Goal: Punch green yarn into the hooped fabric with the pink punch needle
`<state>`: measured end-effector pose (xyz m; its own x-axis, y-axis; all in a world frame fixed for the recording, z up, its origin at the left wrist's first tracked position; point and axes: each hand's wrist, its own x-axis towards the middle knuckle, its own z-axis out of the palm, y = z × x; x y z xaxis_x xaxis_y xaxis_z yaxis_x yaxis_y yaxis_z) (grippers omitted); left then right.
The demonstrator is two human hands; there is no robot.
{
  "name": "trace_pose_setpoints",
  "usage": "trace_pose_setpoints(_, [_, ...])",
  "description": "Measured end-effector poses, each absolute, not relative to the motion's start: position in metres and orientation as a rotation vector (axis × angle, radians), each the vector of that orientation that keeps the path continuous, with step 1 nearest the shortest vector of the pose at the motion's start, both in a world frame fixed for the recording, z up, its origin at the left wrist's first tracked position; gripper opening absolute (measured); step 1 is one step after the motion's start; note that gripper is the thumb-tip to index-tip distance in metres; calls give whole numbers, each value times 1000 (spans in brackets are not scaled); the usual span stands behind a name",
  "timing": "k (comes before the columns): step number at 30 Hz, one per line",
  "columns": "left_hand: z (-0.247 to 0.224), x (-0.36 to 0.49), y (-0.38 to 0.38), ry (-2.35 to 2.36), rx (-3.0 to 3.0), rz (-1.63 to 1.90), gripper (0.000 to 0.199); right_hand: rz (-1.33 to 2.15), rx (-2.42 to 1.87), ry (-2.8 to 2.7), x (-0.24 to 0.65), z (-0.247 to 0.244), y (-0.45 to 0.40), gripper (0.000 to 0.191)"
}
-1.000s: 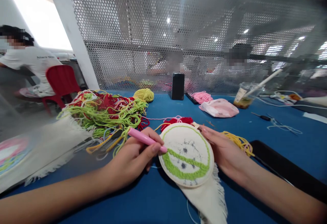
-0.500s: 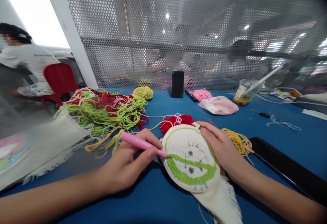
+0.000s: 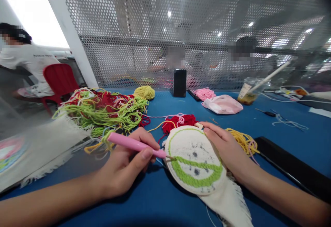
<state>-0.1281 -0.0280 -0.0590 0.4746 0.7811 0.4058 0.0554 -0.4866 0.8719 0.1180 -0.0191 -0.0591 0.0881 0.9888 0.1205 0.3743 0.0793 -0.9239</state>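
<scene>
From the head camera, the left hand [image 3: 126,165] is closed around a pink punch needle [image 3: 134,145], pinched pen-style between thumb and fingers, with its metal tip touching the cloth at about 9 o'clock on a round embroidery hoop [image 3: 195,159]. The right hand [image 3: 224,144] clasps the hoop's rim at about 2 o'clock, its fingers [image 3: 212,130] curled over the edge. The hoop sits low and central, tilted up off a blue table [image 3: 155,199], and its cream cloth shows a dark sketched design crossed by lime green stitching [image 3: 196,175]. A fringed cloth tail [image 3: 230,203] hangs from it toward 5 o'clock.

Just past the hoop at 12 o'clock lies a bunch of red yarn [image 3: 178,123]. Loose yellow yarn [image 3: 243,142] lies beside the right hand at 3 o'clock. At 10 o'clock sprawls a big tangle of green and red yarn [image 3: 103,111], with a yellow-green yarn ball [image 3: 144,92] behind it. Farther out stand an upright black phone [image 3: 179,83], a pink yarn skein [image 3: 204,94], a pink plastic bag [image 3: 222,104] and a plastic cup with a straw [image 3: 247,96]. A co-worker [image 3: 23,56] in a white shirt sits at far 10 o'clock near a red chair [image 3: 59,82], beyond which rises a perforated metal screen [image 3: 155,13].
</scene>
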Motion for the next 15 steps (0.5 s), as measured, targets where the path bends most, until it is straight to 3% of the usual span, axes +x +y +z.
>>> trace_pose_setpoints(15, [-60,-129,-29,582,1860,1083,15,874,-1414,-1430,116,-58,-18,25])
